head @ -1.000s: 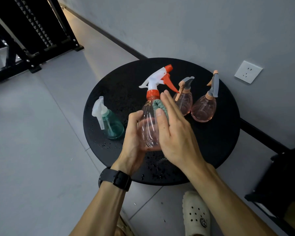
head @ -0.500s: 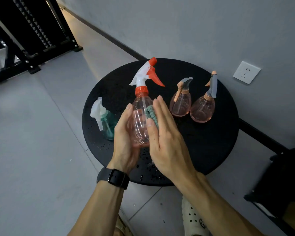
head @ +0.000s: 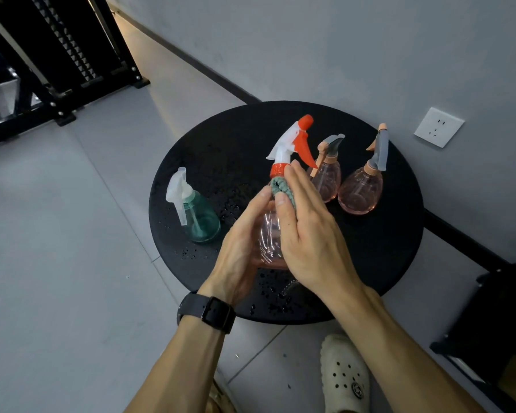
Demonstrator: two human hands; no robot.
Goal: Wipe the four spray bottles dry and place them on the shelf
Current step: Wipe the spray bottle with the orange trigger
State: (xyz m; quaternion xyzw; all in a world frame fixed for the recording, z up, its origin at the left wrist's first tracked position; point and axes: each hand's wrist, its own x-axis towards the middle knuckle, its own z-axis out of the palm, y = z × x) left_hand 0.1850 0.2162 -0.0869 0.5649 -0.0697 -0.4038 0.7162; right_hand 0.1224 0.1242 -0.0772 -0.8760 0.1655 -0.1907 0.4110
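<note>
My left hand grips a clear pink spray bottle with a white and orange-red trigger head, held above the round black table. My right hand presses a grey-green cloth flat against the bottle's shoulder, fingers straight. A teal bottle with a white trigger stands at the table's left. Two small pink bottles with grey and orange triggers stand at the back right.
Water drops speckle the table's front and left part. A black metal rack stands on the floor at the upper left. A wall socket is on the grey wall. Dark furniture sits at the right. A white clog is below the table.
The bottle swung left and then back right in my left hand. My right hand slid the cloth down the body and then up to the shoulder under the collar.
</note>
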